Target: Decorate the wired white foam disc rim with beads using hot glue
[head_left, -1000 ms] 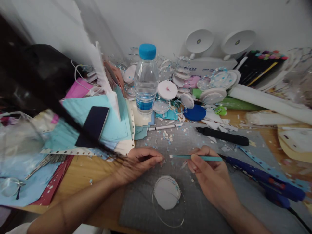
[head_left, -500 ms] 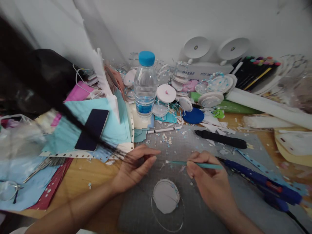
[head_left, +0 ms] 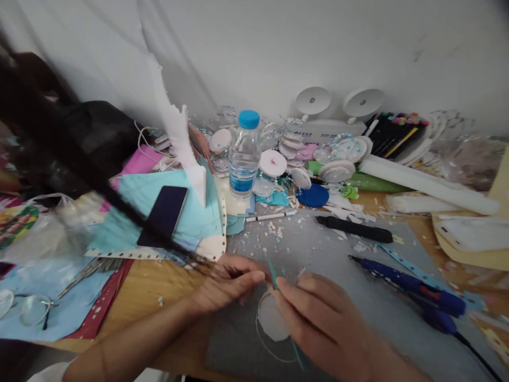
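Note:
My right hand (head_left: 322,318) is closed on a thin teal stick (head_left: 271,269), whose upper tip points away from me and whose lower end shows below the hand. Beside it, my left hand (head_left: 228,284) has its thumb and index finger brought together near the stick; anything between them is too small to make out. Under the hands, a white disc (head_left: 272,318) with a thin wire ring lies on the grey mat (head_left: 234,345), partly hidden by my right hand. Small white and blue bits (head_left: 274,231) are scattered on the mat beyond.
A water bottle (head_left: 244,159) stands behind the mat among white discs. To the right lie a black tool (head_left: 353,228) and a blue glue gun (head_left: 413,281). A phone (head_left: 164,215) rests on teal paper at left, with glasses (head_left: 35,309) nearer. Dark hair strands cross the left side.
My right hand has moved left to my left hand, and the teal stick has turned from level to steep. Both hands now partly cover the area above the disc. The camera view has shifted.

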A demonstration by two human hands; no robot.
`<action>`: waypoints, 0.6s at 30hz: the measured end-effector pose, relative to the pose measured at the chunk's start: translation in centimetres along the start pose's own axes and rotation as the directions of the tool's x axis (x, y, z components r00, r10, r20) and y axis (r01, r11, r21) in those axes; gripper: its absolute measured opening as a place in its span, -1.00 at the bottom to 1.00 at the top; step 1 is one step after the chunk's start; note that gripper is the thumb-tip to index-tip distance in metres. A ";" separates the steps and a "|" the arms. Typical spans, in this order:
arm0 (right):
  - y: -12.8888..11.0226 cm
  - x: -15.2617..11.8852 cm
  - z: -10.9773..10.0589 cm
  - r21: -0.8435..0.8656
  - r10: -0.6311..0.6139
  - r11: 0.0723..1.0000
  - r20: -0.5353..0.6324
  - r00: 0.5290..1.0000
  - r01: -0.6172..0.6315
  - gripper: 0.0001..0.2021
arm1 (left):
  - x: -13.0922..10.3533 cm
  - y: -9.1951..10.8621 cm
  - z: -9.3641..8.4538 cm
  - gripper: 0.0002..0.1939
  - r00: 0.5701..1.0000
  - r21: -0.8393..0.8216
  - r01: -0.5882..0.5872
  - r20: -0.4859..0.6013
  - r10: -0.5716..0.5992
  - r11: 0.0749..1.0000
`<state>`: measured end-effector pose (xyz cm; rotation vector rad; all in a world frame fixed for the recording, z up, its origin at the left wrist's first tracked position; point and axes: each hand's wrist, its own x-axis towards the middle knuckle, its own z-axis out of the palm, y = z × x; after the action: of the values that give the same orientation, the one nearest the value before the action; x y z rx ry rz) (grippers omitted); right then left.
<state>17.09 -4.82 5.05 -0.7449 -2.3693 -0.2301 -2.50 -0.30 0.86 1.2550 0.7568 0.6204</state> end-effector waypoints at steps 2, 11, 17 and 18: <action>-0.4 1.0 0.5 -0.041 -0.088 0.995 0.042 0.995 0.090 -0.79 | -0.1 0.0 -0.1 -0.50 0.999 -0.035 0.026 0.040 -0.024 0.999; -1.7 1.5 2.1 -0.074 -0.055 0.996 0.011 0.998 0.055 -0.70 | 0.0 -0.3 0.0 -0.47 0.997 -0.122 0.078 0.033 -0.074 0.990; -2.2 -1.1 -0.1 0.038 0.175 0.984 0.046 0.984 -0.176 -0.72 | 0.2 -0.3 0.2 -0.62 0.993 -0.192 0.075 -0.079 -0.091 0.978; -2.3 -3.0 -0.9 0.031 0.233 0.972 0.050 0.971 -0.235 -0.73 | 0.3 -0.3 0.1 -0.64 0.991 -0.197 0.070 -0.102 -0.091 0.978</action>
<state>18.17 -8.37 3.99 -1.0119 -2.2961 -0.0693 -2.22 -0.15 0.56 1.0138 0.8154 0.6842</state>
